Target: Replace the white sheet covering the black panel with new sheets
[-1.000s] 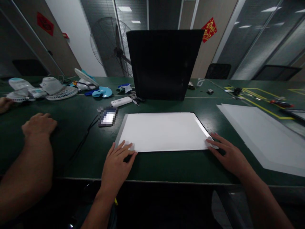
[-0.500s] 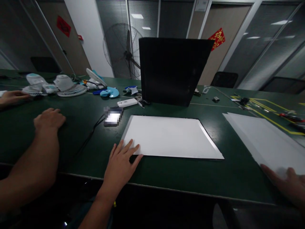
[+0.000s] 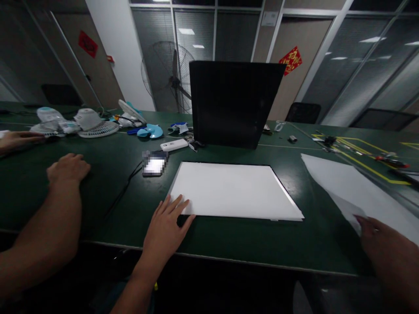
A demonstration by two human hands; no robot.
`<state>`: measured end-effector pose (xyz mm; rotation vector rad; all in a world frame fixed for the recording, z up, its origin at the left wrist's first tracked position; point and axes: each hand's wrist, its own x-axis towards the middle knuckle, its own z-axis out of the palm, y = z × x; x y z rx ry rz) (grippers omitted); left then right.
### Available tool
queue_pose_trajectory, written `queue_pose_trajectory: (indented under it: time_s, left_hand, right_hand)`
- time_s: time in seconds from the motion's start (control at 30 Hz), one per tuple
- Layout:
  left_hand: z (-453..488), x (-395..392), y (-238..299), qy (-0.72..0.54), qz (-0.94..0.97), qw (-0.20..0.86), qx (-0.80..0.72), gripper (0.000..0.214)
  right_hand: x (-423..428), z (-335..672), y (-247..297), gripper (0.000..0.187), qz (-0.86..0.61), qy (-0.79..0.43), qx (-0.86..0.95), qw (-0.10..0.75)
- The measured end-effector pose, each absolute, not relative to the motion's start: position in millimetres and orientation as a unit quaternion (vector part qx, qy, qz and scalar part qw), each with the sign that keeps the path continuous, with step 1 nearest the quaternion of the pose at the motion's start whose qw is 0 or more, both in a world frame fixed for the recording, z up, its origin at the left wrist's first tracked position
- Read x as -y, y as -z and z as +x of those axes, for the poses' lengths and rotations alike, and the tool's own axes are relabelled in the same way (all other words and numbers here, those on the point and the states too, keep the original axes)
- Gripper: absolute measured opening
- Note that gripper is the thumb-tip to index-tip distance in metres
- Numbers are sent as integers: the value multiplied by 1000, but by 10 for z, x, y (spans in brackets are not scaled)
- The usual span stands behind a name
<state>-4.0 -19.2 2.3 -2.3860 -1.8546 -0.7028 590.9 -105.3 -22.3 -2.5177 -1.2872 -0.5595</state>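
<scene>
A flat white panel (image 3: 225, 192) with thin dark edges lies on the green table in front of me. My left hand (image 3: 166, 222) rests at its near left corner, fingers stretched out and touching the white surface. At the far right, my right hand (image 3: 386, 244) pinches the near left edge of a thin white sheet (image 3: 366, 187). That sheet curls up slightly along the held edge.
A black panel (image 3: 234, 104) stands upright behind the white one. A phone-sized device (image 3: 155, 165) with a cable and a white stick-shaped object (image 3: 174, 145) lie to the left. Another person's hand (image 3: 68, 171) rests on the table (image 3: 108, 179). Fan parts (image 3: 98, 126) lie further back.
My right hand has come up and inward, now pinching the thin sheet's edge, which has lifted and bent. My left hand stays on the panel. The view has tilted up slightly.
</scene>
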Motion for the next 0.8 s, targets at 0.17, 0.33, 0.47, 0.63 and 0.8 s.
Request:
queue_pose_trajectory:
  time_s: [0.17,0.33,0.47,0.63,0.8]
  left_hand:
    - [-38,184,-14,240,-759,3,605,60]
    - [-16,189,-15,261,-742,1,617,65]
    - [2,196,-18,274,-723,-1,634,71]
    - [-24,179,27,304,-703,-4,643,94]
    - [-41,181,24,331,-700,-11,632,103]
  right_hand:
    - [867,5417,10,47,-781,165,558,225]
    - [690,4796,-34,37,-544,59,764,342]
    - [587,4614,60,42,-554,21,774,305]
    - [540,4680,169,40,-604,6,747,276]
    - [501,4718,220,41,-669,39,698,253]
